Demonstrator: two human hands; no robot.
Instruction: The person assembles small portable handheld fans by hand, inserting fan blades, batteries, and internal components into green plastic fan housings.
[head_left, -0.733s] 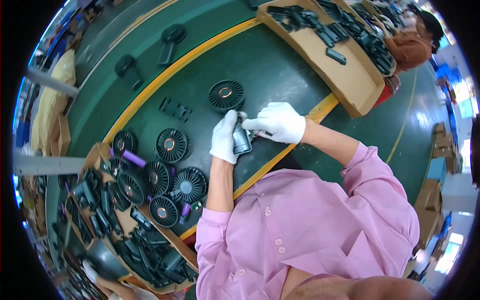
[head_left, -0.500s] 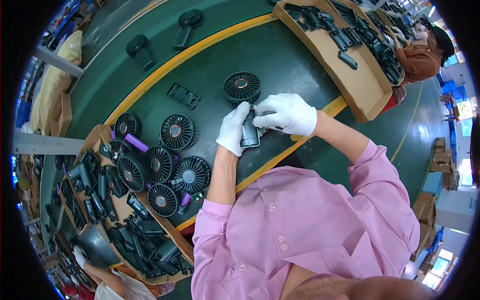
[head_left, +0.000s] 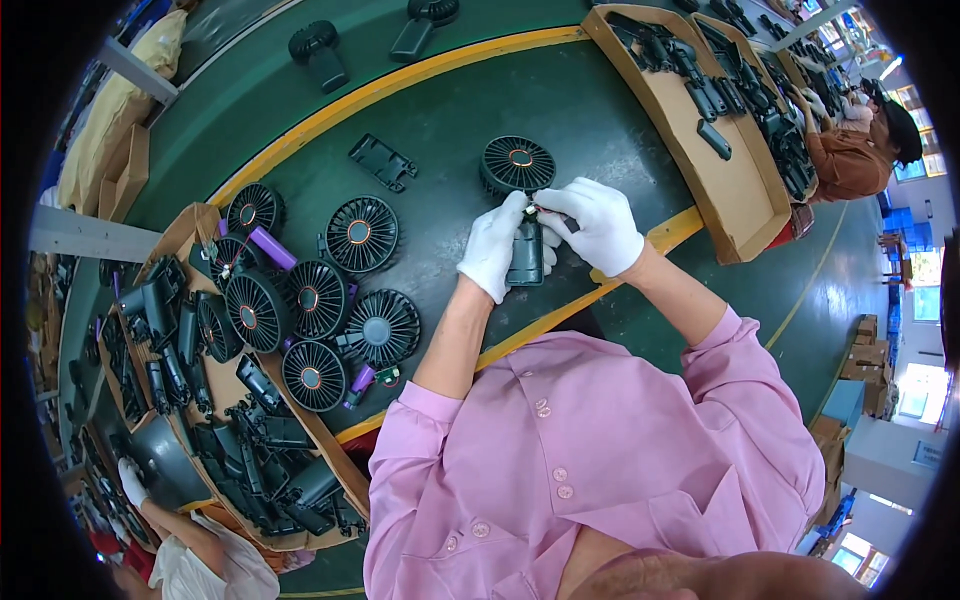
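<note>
A dark handheld fan lies on the green table with its round, slatted head pointing away from me. Its short handle comes toward me between my white-gloved hands. My left hand closes on the handle's left side, thumb up near the neck. Beside the neck, the fingertips of my right hand pinch at thin wires and a small pale connector. Other gloved fingers show at the handle's right edge. What lies inside the handle is hard to make out.
A loose handle shell and several fan heads lie to the left, some with purple batteries. Cardboard boxes of dark parts stand at left and right. Two fans lie beyond the yellow strip. Co-workers sit on both sides.
The view has shifted, so the table things sit elsewhere in the picture. More of the handle's face shows between my hands, and gloved fingers now appear at its right edge.
</note>
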